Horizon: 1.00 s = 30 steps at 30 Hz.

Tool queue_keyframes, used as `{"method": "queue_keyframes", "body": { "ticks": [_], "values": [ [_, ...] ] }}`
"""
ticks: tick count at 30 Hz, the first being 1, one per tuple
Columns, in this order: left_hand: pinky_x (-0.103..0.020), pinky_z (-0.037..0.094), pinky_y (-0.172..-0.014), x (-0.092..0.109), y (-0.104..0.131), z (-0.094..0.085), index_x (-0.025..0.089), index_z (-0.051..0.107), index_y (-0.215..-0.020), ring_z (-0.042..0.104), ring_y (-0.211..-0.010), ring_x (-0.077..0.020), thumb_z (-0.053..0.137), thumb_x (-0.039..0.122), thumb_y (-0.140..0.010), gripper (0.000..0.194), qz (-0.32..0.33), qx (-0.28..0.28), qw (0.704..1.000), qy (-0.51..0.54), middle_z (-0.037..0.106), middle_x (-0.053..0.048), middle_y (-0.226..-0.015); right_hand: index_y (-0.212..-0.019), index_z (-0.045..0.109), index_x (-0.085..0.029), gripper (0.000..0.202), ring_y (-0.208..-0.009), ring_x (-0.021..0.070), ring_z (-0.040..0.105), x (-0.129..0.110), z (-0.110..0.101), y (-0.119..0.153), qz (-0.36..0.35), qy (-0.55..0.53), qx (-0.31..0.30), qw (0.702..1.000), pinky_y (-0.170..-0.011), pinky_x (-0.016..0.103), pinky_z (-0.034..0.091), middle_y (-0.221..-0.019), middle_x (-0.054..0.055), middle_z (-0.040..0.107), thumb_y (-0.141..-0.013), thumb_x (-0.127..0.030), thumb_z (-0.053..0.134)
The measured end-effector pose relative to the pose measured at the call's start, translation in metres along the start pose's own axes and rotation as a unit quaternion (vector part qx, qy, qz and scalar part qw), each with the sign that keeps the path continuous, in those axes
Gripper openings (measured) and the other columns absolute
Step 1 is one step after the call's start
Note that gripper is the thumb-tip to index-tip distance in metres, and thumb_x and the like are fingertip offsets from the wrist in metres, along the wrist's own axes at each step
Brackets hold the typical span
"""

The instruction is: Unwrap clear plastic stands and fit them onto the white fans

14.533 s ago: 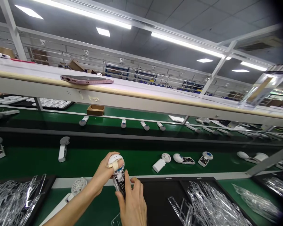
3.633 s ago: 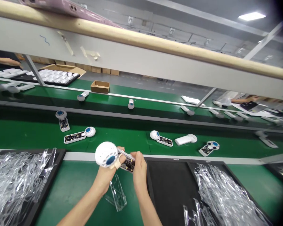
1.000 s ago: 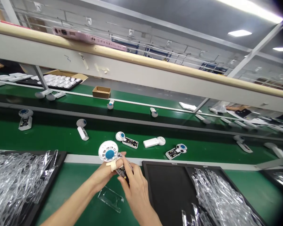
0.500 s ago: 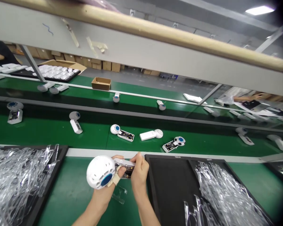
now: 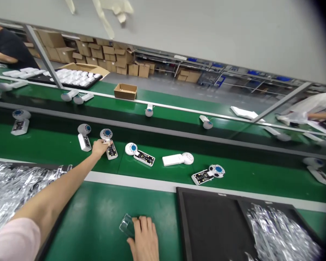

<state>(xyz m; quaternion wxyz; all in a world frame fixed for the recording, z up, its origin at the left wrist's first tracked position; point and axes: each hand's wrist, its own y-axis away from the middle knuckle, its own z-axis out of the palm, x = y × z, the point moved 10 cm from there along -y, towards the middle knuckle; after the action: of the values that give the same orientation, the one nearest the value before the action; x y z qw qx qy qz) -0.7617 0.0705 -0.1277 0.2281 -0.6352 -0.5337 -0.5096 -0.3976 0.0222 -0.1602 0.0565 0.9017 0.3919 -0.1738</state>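
Note:
My left hand [image 5: 99, 148] stretches out to the green belt, its fingers closed on the neck of a white device. That device has a round head with a blue disc [image 5: 106, 134] and an uncovered body showing a dark circuit board [image 5: 112, 150]. On the near green surface, my right hand [image 5: 146, 237] bends its fingers over a clear plastic piece [image 5: 127, 225]; part of the piece is hidden beneath them. Beside the left hand lies another such device [image 5: 84, 137], and a further one [image 5: 143, 158] rests to its right.
Along the belt lie a device face down [image 5: 174, 159] and one with a football-patterned head [image 5: 206, 174]. Black trays of clear plastic parts stand at left [image 5: 13, 192] and right [image 5: 214, 217]. A grey rail [image 5: 163, 132] runs behind the belt. Co-workers sit beyond.
The device held in both hands is now on the belt at the left, under my left hand. My right hand has let go of it and moved down to the clear plastic piece.

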Motion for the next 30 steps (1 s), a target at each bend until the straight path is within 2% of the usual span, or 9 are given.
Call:
{"method": "queue_keyframes", "body": {
  "ticks": [3, 7, 10, 13, 15, 19, 22, 25, 30],
  "values": [
    [-0.044, 0.038, -0.093, 0.013, 0.002, -0.003, 0.013, 0.043, -0.129, 0.024, -0.133, -0.0407, 0.074, 0.033, -0.058, 0.08, 0.059, 0.025, 0.997, -0.038, 0.038, -0.022, -0.138, -0.101, 0.058, -0.022, 0.045, -0.079, 0.0287, 0.061, 0.019, 0.008, -0.007, 0.003, 0.028, 0.006, 1.0, -0.066, 0.04, 0.053, -0.087, 0.007, 0.062, -0.06, -0.018, 0.075],
    [-0.036, 0.046, -0.073, 0.005, 0.019, 0.046, 0.016, 0.057, -0.113, 0.06, -0.096, -0.0339, 0.077, 0.043, -0.053, 0.068, 0.04, -0.069, 0.996, -0.049, 0.066, -0.013, -0.091, -0.115, 0.054, -0.014, 0.038, -0.056, 0.026, 0.063, 0.056, -0.003, -0.021, 0.054, 0.077, 0.023, 0.995, -0.041, 0.033, 0.048, -0.076, 0.012, 0.063, -0.08, -0.03, 0.057],
    [-0.033, 0.046, -0.056, -0.01, 0.026, 0.081, 0.013, 0.062, -0.091, 0.062, -0.062, -0.0248, 0.075, 0.048, -0.054, 0.053, -0.025, -0.125, 0.992, -0.024, 0.064, -0.009, -0.065, -0.123, 0.052, -0.014, 0.04, -0.049, 0.0251, 0.062, 0.058, -0.019, -0.024, 0.012, 0.102, 0.024, 0.994, -0.034, 0.031, 0.044, -0.071, 0.012, 0.064, -0.088, -0.033, 0.046],
    [-0.032, 0.045, -0.054, -0.011, 0.031, 0.09, 0.012, 0.059, -0.08, 0.057, -0.055, -0.0189, 0.072, 0.046, -0.059, 0.042, -0.042, -0.137, 0.99, 0.019, 0.063, -0.009, -0.064, -0.129, 0.049, -0.024, 0.048, -0.087, 0.0307, 0.067, 0.03, -0.039, -0.022, -0.15, 0.088, 0.011, 0.985, -0.061, 0.039, 0.057, -0.105, 0.014, 0.068, -0.082, -0.019, 0.051],
    [-0.031, 0.045, -0.057, -0.001, 0.038, 0.081, 0.012, 0.057, -0.084, 0.057, -0.061, -0.018, 0.074, 0.042, -0.058, 0.043, -0.017, -0.126, 0.991, 0.05, 0.063, -0.009, -0.072, -0.128, 0.049, -0.029, 0.057, -0.111, 0.0308, 0.058, 0.009, -0.045, -0.016, -0.271, 0.065, -0.032, 0.96, -0.084, 0.045, 0.053, -0.126, 0.008, 0.059, -0.075, -0.01, 0.052],
    [-0.027, 0.045, -0.07, 0.035, 0.065, 0.055, 0.016, 0.055, -0.096, 0.057, -0.082, -0.0176, 0.081, 0.036, -0.052, 0.056, 0.077, -0.111, 0.983, 0.123, 0.061, -0.007, -0.095, -0.123, 0.053, -0.023, 0.057, -0.118, 0.0278, 0.052, -0.004, -0.047, -0.009, -0.362, 0.03, -0.114, 0.925, -0.099, 0.049, 0.042, -0.125, 0.007, 0.06, -0.069, -0.005, 0.052],
    [-0.026, 0.044, -0.073, 0.054, 0.089, 0.038, 0.017, 0.051, -0.102, 0.057, -0.088, -0.0169, 0.08, 0.038, -0.055, 0.059, 0.113, -0.11, 0.971, 0.179, 0.058, -0.007, -0.103, -0.117, 0.056, -0.021, 0.057, -0.108, 0.0275, 0.058, 0.002, -0.06, -0.021, -0.298, -0.023, -0.09, 0.95, -0.101, 0.051, 0.04, -0.111, 0.008, 0.065, -0.062, -0.005, 0.052],
    [-0.028, 0.045, -0.073, 0.061, 0.114, 0.03, 0.015, 0.049, -0.105, 0.058, -0.087, -0.0175, 0.077, 0.042, -0.059, 0.059, 0.108, -0.122, 0.96, 0.227, 0.058, -0.008, -0.105, -0.117, 0.052, -0.022, 0.047, -0.094, 0.0218, 0.06, 0.012, -0.095, -0.038, -0.15, -0.143, 0.015, 0.978, -0.085, 0.039, 0.052, -0.1, 0.006, 0.063, -0.071, -0.01, 0.053],
    [-0.03, 0.046, -0.073, 0.06, 0.171, 0.035, 0.017, 0.053, -0.107, 0.06, -0.086, -0.0194, 0.074, 0.045, -0.062, 0.057, 0.075, -0.181, 0.941, 0.276, 0.061, -0.007, -0.102, -0.137, 0.035, -0.024, 0.048, -0.08, 0.0171, 0.057, -0.002, -0.139, -0.049, -0.021, -0.288, 0.153, 0.945, -0.069, 0.029, 0.052, -0.098, 0.006, 0.056, -0.09, -0.031, 0.045]
  ]
}}
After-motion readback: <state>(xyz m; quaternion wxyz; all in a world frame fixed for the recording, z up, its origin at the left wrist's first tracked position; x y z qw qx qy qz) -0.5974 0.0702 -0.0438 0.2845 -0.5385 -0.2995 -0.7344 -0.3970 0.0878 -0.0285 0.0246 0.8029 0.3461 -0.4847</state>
